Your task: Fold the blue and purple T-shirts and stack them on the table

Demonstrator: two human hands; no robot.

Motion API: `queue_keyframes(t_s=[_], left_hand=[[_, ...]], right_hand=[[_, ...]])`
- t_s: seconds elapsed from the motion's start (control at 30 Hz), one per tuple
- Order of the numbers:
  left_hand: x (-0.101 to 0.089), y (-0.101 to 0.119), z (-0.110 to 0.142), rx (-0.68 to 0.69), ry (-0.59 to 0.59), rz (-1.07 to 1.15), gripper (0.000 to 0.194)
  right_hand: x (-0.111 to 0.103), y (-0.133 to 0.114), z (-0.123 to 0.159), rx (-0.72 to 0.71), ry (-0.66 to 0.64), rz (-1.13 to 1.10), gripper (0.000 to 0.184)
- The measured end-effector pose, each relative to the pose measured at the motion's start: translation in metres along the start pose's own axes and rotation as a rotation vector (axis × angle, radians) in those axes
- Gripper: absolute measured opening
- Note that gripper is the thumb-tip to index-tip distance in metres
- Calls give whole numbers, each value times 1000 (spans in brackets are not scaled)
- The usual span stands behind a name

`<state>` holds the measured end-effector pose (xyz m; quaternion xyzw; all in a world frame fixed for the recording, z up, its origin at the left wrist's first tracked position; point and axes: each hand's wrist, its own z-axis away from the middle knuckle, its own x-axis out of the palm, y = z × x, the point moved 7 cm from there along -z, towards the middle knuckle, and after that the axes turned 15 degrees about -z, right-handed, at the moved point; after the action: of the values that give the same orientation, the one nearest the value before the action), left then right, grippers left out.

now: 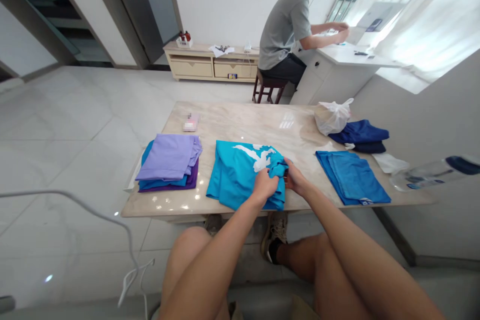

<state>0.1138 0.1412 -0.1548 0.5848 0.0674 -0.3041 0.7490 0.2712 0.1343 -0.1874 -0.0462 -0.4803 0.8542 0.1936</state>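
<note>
A turquoise garment (236, 175) with a white print lies partly folded on the table in front of me; its exact kind does not show. My left hand (266, 185) is closed on a bunched part near its right side, fingers curled into the cloth. At the right edge of the same garment, my right hand (295, 178) grips the gathered cloth, its fingers partly hidden behind the fabric. Left of it sits a stack of folded clothes, a lilac garment (167, 156) on top. To the right lies a folded blue garment (352, 176).
The marble-patterned table (243, 115) also bears a white plastic bag (333, 117), dark blue clothes (362, 132), a clear bottle (427, 174) and a small pink packet (191, 122). A person (287, 22) sits at a white desk beyond. A grey cable (93, 210) hangs at left.
</note>
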Motion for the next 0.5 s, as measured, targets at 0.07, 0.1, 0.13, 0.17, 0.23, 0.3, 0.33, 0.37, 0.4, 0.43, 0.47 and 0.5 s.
queue_keyframes(t_s=[0.07, 0.1, 0.13, 0.17, 0.23, 0.3, 0.33, 0.37, 0.4, 0.43, 0.47, 0.5], left_hand=[[3, -2, 10, -8, -20, -37, 30], [3, -3, 15, 1, -26, -48, 32], [1, -4, 21, 20, -28, -56, 34], [-2, -6, 25, 40, -25, -65, 34], [-13, -8, 33, 82, -20, -86, 27], [-30, -10, 36, 111, -9, -105, 20], [-41, -12, 36, 119, 0, -105, 20], [-55, -14, 34, 122, 14, -101, 22], [-70, -18, 32, 114, 32, -99, 24], [-87, -25, 28, 84, 52, -109, 26], [-105, -34, 25, 34, 71, -136, 31], [-123, -46, 23, -31, 90, -183, 37]], right_hand=[[-4, -9, -2, 9, 124, -112, 30], [-7, -18, -4, -47, 190, -110, 22], [-10, -29, -6, -117, 258, -79, 19], [-12, -39, -7, -197, 325, -31, 19], [-7, -59, -8, -360, 432, 78, 19], [12, -72, -10, -490, 462, 150, 19], [26, -76, -11, -534, 447, 161, 20], [44, -79, -11, -565, 416, 158, 23], [63, -80, -11, -577, 372, 142, 26], [84, -79, -10, -569, 317, 112, 30], [104, -76, -8, -539, 252, 69, 34], [123, -73, -6, -491, 182, 20, 37]])
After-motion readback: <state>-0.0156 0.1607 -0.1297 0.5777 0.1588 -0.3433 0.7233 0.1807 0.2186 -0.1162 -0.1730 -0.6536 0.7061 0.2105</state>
